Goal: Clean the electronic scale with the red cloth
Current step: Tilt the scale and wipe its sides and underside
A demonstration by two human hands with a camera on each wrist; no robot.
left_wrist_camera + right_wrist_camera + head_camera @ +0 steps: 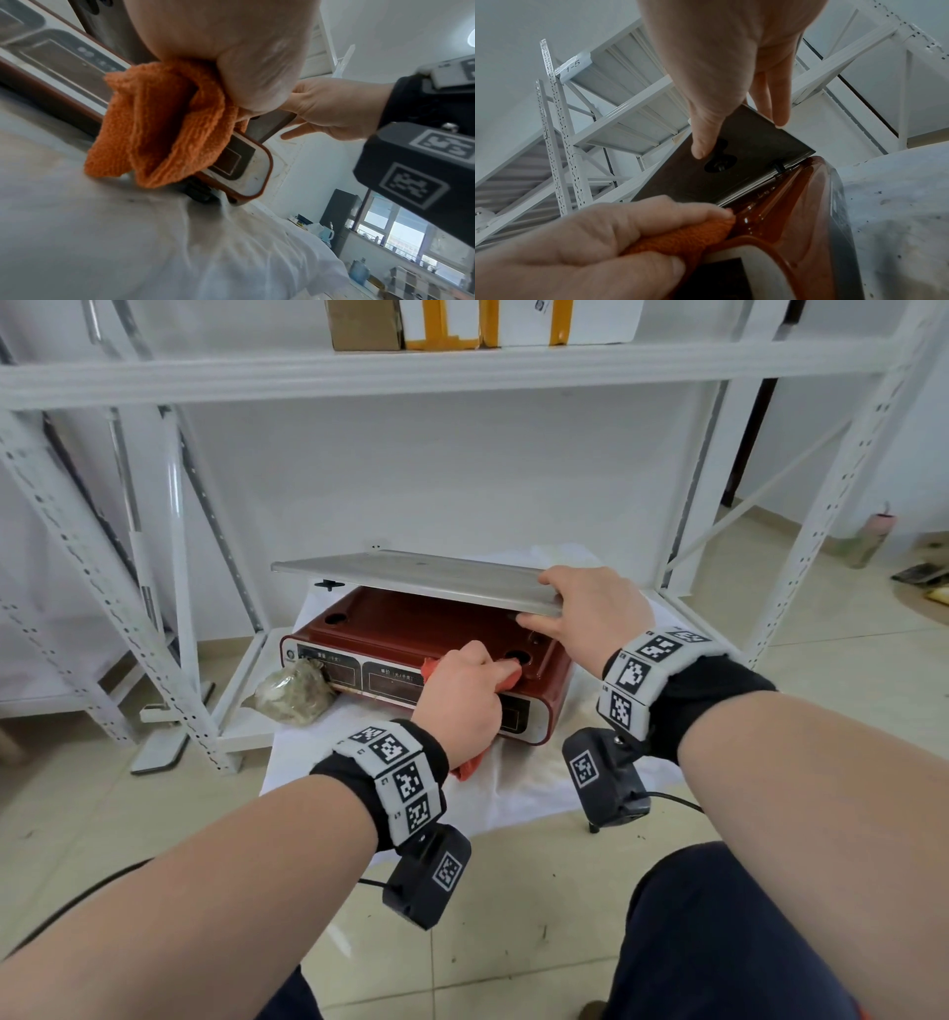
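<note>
The electronic scale [390, 629] has a dark red body [790, 205] and sits on a white sheet on the low shelf. Its steel weighing pan [411, 575] is lifted off the body at the front right, with its dark underside [731, 162] showing. My right hand [580, 613] grips the pan's near right corner, thumb under and fingers over. My left hand [462, 695] holds the bunched red cloth [159, 125] and presses it on the body's top near the right front hole. Cloth ends [470, 765] hang below my palm.
A crumpled plastic bag [292, 693] lies against the scale's left front. White perforated rack posts [118, 588] stand on both sides, with a shelf beam [462, 372] above. A white sheet [513, 793] drapes over the shelf edge onto the tiled floor.
</note>
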